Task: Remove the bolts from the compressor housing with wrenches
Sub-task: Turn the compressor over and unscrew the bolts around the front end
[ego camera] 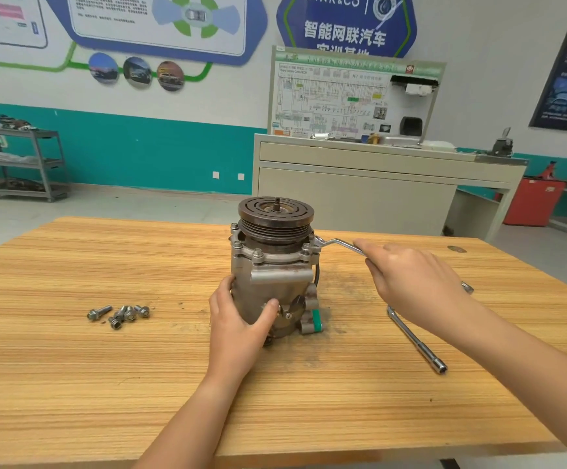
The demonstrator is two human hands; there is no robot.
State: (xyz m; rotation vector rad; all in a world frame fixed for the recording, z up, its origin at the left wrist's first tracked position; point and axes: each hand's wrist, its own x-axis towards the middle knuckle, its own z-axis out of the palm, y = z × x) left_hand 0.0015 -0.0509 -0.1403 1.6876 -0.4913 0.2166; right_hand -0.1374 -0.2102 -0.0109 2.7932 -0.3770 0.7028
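A grey metal compressor (275, 269) stands upright on the wooden table (106, 384), its dark pulley on top. Several bolts (257, 254) sit in its upper flange. My left hand (238, 326) grips the lower left of the housing. A silver offset wrench (338, 244) sits with its ring end on a bolt at the flange's right side. My right hand (410, 282) holds that wrench's handle, fingers wrapped over it. Several loose bolts (121, 314) lie on the table to the left of the compressor.
A long socket wrench (417, 341) lies on the table under my right forearm. A small metal piece (467, 287) shows beside my right wrist. A cream cabinet with a wiring board (353, 177) stands behind the table, a metal shelf trolley (21, 160) at far left.
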